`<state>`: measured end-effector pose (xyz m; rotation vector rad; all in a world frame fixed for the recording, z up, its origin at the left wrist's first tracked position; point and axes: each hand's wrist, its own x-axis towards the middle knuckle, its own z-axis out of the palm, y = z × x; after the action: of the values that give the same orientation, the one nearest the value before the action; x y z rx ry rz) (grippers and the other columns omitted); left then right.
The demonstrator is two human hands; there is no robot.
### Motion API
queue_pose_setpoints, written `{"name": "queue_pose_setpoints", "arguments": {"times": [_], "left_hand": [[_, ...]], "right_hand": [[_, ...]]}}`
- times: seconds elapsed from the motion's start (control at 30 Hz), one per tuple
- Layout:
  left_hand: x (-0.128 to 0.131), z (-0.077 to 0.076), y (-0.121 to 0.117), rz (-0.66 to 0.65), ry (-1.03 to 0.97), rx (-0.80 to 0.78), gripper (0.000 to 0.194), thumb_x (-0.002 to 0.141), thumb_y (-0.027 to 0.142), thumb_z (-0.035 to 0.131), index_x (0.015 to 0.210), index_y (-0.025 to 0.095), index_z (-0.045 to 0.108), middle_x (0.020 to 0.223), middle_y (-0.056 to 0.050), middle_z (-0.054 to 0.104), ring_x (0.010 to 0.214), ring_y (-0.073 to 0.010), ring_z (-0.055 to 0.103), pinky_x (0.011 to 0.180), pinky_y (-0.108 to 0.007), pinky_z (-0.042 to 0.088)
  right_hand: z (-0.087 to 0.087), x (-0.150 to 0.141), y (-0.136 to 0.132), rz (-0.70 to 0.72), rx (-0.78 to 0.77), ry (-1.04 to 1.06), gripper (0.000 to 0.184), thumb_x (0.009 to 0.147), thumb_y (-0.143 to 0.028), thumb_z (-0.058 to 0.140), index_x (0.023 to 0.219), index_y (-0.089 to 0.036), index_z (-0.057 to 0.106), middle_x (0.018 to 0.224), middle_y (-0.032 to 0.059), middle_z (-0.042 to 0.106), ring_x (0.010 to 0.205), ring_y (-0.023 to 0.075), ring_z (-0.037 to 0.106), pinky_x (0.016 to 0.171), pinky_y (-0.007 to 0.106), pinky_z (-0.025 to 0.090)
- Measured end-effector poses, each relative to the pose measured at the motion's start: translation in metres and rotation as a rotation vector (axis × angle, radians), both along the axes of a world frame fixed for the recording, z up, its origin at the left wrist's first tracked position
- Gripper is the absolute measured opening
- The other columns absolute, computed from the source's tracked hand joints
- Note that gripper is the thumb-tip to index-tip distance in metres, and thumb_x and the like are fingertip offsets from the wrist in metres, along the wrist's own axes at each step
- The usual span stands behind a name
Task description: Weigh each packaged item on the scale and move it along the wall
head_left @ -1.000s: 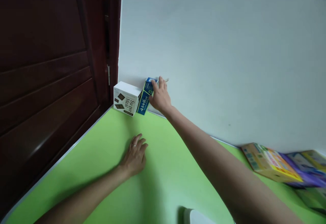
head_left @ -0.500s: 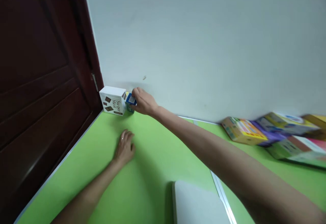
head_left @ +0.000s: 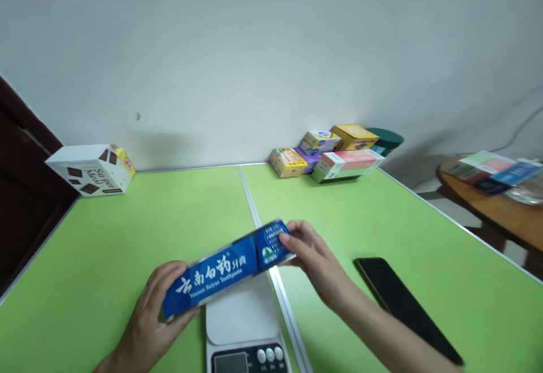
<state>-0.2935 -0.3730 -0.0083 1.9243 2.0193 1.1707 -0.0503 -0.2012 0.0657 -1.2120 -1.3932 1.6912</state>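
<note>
A long blue toothpaste box [head_left: 227,268] is held lengthwise between both hands, just above a white kitchen scale [head_left: 244,319] near the front of the green table [head_left: 127,237]. My left hand [head_left: 155,311] grips the box's lower left end, fingers curled round it. At the upper right end my right hand [head_left: 311,263] pinches the box with thumb and fingers. The box tilts up toward the right. I cannot tell whether it touches the scale's platform.
A white Super Meal box [head_left: 91,169] with a yellow pack behind it stands at the far left by a dark door [head_left: 21,186]. Several coloured boxes [head_left: 331,152] lie against the wall. A black phone [head_left: 403,305] lies right of my arm. A round wooden table [head_left: 496,203] stands at right.
My right hand took the blue box from beside the Super Meal box and brought it back over the scale. My left hand lifted off the table and now holds its other end. View swung right.
</note>
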Motion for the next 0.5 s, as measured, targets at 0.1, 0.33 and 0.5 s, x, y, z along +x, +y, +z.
{"name": "queue_pose_setpoints", "arguments": {"times": [0.1, 0.33, 0.5], "left_hand": [[0.001, -0.004, -0.003, -0.055, -0.057, -0.193, 0.054, 0.071, 0.042, 0.071, 0.122, 0.035, 0.053, 0.118, -0.007, 0.063, 0.104, -0.0308, 0.063, 0.083, -0.044, 0.058], [-0.007, 0.009, -0.008, 0.192, -0.097, -0.447, 0.079, 0.073, 0.058, 0.058, 0.143, 0.036, 0.028, 0.15, -0.008, 0.032, 0.136, -0.0436, 0.027, 0.095, -0.073, 0.034], [-0.039, 0.0, -0.012, 0.347, -0.612, -0.663, 0.059, 0.082, 0.067, 0.037, 0.127, 0.03, 0.051, 0.119, -0.005, 0.065, 0.108, -0.0303, 0.061, 0.098, -0.053, 0.045]], "right_hand": [[-0.031, 0.032, -0.019, -0.007, -0.097, -0.054, 0.048, 0.071, -0.055, 0.061, 0.104, -0.024, 0.044, 0.092, 0.0044, 0.059, 0.088, 0.0233, 0.062, 0.073, 0.038, 0.052], [-0.05, 0.061, -0.022, 0.009, -0.11, -0.139, 0.083, 0.076, -0.061, 0.054, 0.142, -0.022, 0.024, 0.128, 0.0133, 0.05, 0.121, 0.0262, 0.05, 0.103, 0.043, 0.038], [-0.045, 0.064, -0.011, -0.103, -0.06, -0.078, 0.065, 0.081, -0.054, 0.053, 0.135, -0.022, 0.038, 0.123, 0.0116, 0.055, 0.113, 0.0239, 0.056, 0.1, 0.041, 0.041]]}}
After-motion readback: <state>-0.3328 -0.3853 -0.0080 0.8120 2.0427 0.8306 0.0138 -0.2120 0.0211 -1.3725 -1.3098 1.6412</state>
